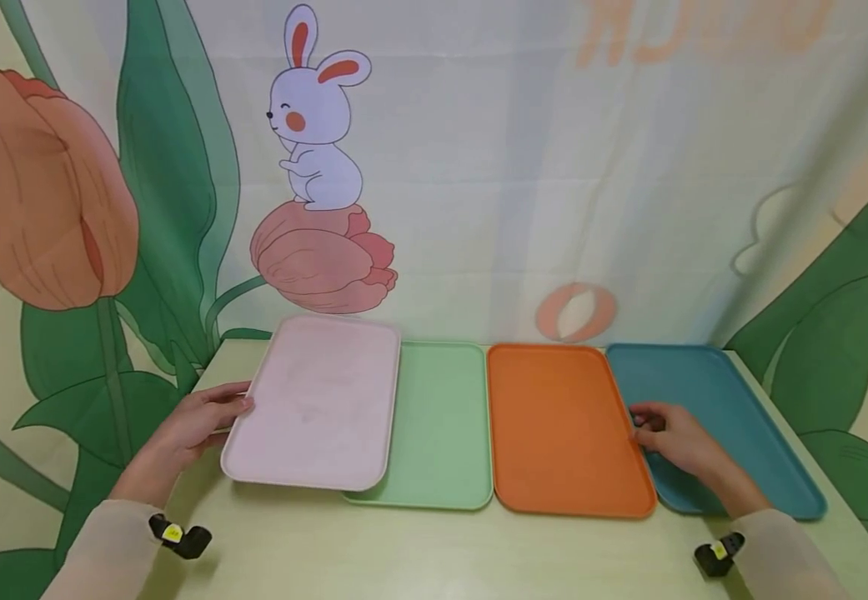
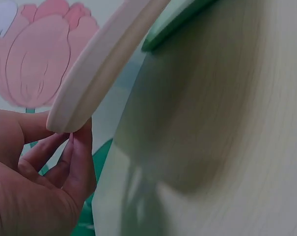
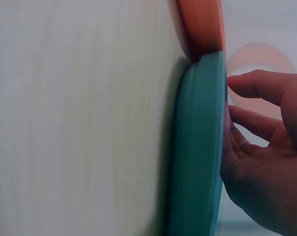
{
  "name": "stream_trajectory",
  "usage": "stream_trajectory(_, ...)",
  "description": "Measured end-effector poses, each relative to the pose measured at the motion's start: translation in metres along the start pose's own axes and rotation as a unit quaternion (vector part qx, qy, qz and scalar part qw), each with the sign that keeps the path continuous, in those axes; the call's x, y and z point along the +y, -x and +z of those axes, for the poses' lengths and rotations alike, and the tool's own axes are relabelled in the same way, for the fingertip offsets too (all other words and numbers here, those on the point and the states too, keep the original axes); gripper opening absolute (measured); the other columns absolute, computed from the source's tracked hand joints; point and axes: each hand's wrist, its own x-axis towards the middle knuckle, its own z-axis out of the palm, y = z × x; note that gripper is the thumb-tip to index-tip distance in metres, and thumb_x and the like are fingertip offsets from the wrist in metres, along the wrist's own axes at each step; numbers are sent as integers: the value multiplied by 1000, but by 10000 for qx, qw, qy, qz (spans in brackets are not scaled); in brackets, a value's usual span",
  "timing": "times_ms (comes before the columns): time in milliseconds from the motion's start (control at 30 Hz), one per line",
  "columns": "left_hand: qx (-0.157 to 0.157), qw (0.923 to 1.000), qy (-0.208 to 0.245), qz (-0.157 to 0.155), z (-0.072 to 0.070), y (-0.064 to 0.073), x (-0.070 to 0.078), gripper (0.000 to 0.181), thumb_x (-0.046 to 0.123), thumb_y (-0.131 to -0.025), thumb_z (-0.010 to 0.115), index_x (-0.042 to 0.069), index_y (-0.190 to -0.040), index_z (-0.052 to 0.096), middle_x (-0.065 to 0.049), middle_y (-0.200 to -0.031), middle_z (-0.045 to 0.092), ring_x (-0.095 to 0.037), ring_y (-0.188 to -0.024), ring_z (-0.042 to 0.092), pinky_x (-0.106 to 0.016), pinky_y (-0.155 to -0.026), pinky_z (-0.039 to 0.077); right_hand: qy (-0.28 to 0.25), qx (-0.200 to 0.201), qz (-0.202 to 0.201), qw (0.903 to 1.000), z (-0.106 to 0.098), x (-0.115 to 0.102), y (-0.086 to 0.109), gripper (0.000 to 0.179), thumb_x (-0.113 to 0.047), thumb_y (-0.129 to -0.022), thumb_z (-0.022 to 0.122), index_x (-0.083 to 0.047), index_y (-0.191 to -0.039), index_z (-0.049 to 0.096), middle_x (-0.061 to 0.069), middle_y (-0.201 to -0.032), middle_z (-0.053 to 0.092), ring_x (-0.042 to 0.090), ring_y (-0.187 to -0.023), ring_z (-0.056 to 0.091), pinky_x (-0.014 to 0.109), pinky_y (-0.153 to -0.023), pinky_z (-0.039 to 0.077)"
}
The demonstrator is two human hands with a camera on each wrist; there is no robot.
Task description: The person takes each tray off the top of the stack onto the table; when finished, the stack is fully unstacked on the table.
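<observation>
A pale pink tray [image 1: 315, 404] is held at its left edge by my left hand [image 1: 204, 419], its thumb on top and fingers underneath. The left wrist view shows this tray [image 2: 89, 73] raised and tilted over the table. It partly covers a light green tray [image 1: 441, 425]. My right hand [image 1: 669, 437] is over a blue tray [image 1: 734, 442], its loosely bent fingertips touching the right edge of an orange tray [image 1: 569, 429]. In the right wrist view, the thumb and fingers [image 3: 261, 118] appear apart above the blue tray's rim [image 3: 197, 147].
The trays are in a row on a pale wooden table [image 1: 418, 554]. Behind it hangs a curtain [image 1: 471, 167] printed with a rabbit and tulips. Each sleeve carries a small black wrist device, one at the left [image 1: 189, 540] and one at the right [image 1: 717, 557].
</observation>
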Motion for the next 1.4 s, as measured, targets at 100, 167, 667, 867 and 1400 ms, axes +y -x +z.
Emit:
stream_trajectory(100,168,9998,-27,-98,-16,4,-7,67,27,-106,67,-1,-161,39,12,-108,69,-7,-94,70,-32,-81,61,12,-6,-24,10000,-1,1,-1,52,-4,-102,64,20,-145,47,31,-126,62,24,-95,65,33,-75,61)
stream_trajectory(167,273,9995,-69,-160,-26,6,-11,67,28,-106,67,-1,-160,40,15,-105,69,-6,-93,69,-31,-80,60,-3,-3,-26,10000,-2,1,-3,52,-4,-102,64,20,-145,46,31,-127,61,25,-96,65,33,-75,61)
stream_trajectory(667,759,9960,-87,-459,-48,5,-27,60,24,-107,65,-4,-157,45,11,-98,68,-10,-86,65,-32,-74,59,43,17,-116,9999,-2,-2,-7,51,-5,-102,66,21,-143,48,29,-123,61,28,-98,63,33,-74,62)
stream_trajectory(867,1334,9851,-1051,-273,-41,-4,-38,56,24,-108,62,-7,-152,49,-23,-130,63,-30,-109,62,-32,-81,55,34,1,-147,9999,-1,0,-8,51,-6,-102,66,21,-143,48,28,-122,62,26,-98,63,32,-74,61)
stream_trajectory(1400,1835,9318,-3113,332,-16,-3,-33,40,14,-104,51,-11,-129,69,-34,-129,66,-55,-117,60,-61,-91,55,46,-33,-300,9995,-1,7,-3,49,0,-102,62,23,-143,47,36,-128,60,30,-98,66,34,-73,62)
